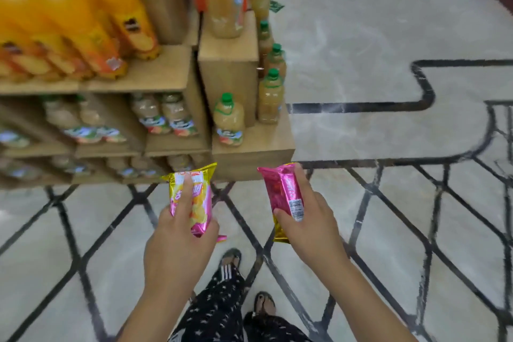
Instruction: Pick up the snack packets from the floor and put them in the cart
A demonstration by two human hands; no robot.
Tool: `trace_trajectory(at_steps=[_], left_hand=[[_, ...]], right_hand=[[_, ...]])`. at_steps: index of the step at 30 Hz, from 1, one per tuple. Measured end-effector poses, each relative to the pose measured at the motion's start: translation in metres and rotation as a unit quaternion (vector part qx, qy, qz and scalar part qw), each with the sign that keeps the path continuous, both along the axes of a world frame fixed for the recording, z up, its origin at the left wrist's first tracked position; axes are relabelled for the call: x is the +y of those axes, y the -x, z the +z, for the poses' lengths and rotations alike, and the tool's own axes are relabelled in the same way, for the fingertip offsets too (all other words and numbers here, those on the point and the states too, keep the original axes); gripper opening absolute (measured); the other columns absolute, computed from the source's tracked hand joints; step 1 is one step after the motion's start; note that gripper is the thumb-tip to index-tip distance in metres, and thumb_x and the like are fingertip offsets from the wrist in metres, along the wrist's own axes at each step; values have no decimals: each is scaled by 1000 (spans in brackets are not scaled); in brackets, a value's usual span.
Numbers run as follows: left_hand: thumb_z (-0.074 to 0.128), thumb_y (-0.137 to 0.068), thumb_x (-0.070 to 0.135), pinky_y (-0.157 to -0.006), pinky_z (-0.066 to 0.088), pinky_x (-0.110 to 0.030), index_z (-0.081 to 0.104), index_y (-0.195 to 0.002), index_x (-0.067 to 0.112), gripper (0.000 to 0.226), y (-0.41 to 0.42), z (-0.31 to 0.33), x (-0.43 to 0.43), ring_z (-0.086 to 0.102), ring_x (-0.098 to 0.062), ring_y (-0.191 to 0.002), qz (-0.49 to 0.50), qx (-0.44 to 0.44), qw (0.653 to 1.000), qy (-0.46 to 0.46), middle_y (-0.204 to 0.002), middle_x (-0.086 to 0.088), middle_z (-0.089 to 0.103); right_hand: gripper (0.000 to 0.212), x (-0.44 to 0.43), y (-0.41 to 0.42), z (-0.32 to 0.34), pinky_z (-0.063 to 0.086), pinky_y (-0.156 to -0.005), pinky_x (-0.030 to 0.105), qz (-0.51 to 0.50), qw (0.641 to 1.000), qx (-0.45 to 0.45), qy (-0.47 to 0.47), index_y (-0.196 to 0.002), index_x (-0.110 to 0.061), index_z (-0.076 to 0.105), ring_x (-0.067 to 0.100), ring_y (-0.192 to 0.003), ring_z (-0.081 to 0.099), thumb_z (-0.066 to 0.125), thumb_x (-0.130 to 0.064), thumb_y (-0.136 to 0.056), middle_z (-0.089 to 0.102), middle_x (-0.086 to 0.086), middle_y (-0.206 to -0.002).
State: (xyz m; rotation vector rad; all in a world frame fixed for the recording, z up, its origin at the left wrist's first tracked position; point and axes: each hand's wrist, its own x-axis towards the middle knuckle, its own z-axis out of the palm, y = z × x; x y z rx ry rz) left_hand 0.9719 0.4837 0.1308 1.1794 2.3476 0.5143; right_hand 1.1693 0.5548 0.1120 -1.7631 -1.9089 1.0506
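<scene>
- Floor [361,36] is glossy tile and no cart is in view; hunting for it mid-stride could mean a slip.
- Shelf [166,72] of juice bottles [229,119] stands just ahead, so a wide swing might clip one.
- Left grip [180,241] curls round the yellow packet [200,197], held aloft; slick foil could slide out.
- Right grip [311,225] clasps the pink packet [283,189] from its side, also aloft, and it looks likelier to drop.

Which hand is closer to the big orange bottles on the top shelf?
Left. The left hand, its grip on a yellow-pink packet, is below and right of the orange bottles; the right hand, holding a pink packet, is farther right.
</scene>
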Motion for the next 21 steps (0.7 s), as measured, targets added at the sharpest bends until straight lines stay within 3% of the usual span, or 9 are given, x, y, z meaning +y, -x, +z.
trace_trajectory(at_steps=[7, 11, 14, 18, 21], left_hand=[[54, -91, 45, -58, 32, -31, 3, -153, 49, 81, 76, 15, -75, 40, -18, -72, 196, 68, 978, 28, -115, -4, 43], [53, -90, 45, -64, 43, -33, 2, -154, 47, 81, 128, 17, -109, 53, -27, -82, 301, 65, 951, 26, -114, -5, 41], [50, -92, 48, -64, 45, -33, 0, -154, 46, 80, 174, 17, -137, 55, -26, -78, 346, 71, 935, 23, -106, -2, 38], [47, -94, 52, -61, 37, -31, -5, -154, 46, 79, 246, 20, -180, 45, -20, -73, 404, 74, 911, 27, -104, 0, 34], [44, -94, 56, -61, 35, -30, -8, -152, 46, 79, 303, 19, -213, 44, -20, -72, 430, 83, 898, 39, -116, -4, 41]], right_hand=[[86, -14, 121, 6, 32, -63, 29, 234, 971, -40, -25, -143, -56, -12, 18, -82, 44, 57, -40, -93, 44, 2, -102], [87, -30, 205, 8, 45, -70, 32, 331, 942, -45, -35, -144, -55, -14, 24, -85, 52, 56, -41, -93, 44, 3, -108], [87, -48, 274, 10, 49, -74, 36, 387, 919, -54, -45, -138, -57, -20, 26, -83, 54, 53, -42, -94, 42, 3, -103], [85, -79, 372, 10, 42, -72, 35, 430, 899, -68, -50, -149, -47, -13, 32, -96, 55, 52, -41, -95, 40, 5, -105], [83, -108, 445, 7, 35, -65, 32, 463, 881, -79, -54, -147, -46, -18, 26, -79, 49, 49, -45, -97, 32, 2, -99]])
